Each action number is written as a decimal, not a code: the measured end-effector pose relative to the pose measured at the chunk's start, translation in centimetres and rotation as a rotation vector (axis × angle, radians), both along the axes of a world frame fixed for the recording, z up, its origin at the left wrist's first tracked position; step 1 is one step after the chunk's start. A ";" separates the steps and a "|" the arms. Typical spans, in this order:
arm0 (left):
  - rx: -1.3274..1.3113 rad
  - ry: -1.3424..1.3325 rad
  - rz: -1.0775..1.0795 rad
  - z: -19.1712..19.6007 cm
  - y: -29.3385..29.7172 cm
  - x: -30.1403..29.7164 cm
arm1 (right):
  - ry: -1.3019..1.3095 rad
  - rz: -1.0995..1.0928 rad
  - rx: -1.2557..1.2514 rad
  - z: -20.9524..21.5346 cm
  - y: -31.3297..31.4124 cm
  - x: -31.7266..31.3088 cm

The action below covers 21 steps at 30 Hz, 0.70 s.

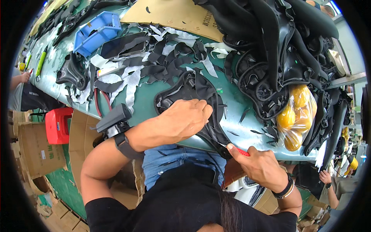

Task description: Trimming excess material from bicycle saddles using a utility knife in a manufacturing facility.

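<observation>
A black bicycle saddle [162, 101] lies underside up at the table's near edge, its narrow nose toward me. My left hand [184, 119] is closed over its middle, gripping a strip of black cover material [206, 91] along the saddle's rim; the fingertips are hidden. My right hand [258, 165] is closed round a red-handled knife [242, 152]. Its thin blade touches the saddle's edge near the nose, below and right of my left hand.
Black and white offcuts [154, 69] litter the green table. Black saddles [266, 65] are piled at right beside a bag of yellow round things [297, 116]. A blue bin [96, 33], green pen-like tool [41, 62] and red-handled tool [97, 102] lie left. Other people stand at both sides.
</observation>
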<state>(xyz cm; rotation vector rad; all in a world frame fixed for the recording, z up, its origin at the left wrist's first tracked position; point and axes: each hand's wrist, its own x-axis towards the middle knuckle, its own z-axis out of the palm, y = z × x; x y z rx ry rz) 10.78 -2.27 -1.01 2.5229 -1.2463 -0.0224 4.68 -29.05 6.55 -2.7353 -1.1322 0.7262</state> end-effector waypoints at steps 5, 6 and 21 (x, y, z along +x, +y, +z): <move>-0.353 -0.055 0.237 -0.6 -1.4 -1.9 | -0.067 -0.061 -0.004 -0.6 -0.6 -0.9; -0.250 -0.052 0.275 -0.7 -1.7 -1.8 | -0.106 -0.043 -0.005 -0.6 -0.5 -1.1; -0.843 0.331 0.651 1.5 -0.4 -1.3 | -0.091 -0.152 0.444 -2.6 -2.1 1.8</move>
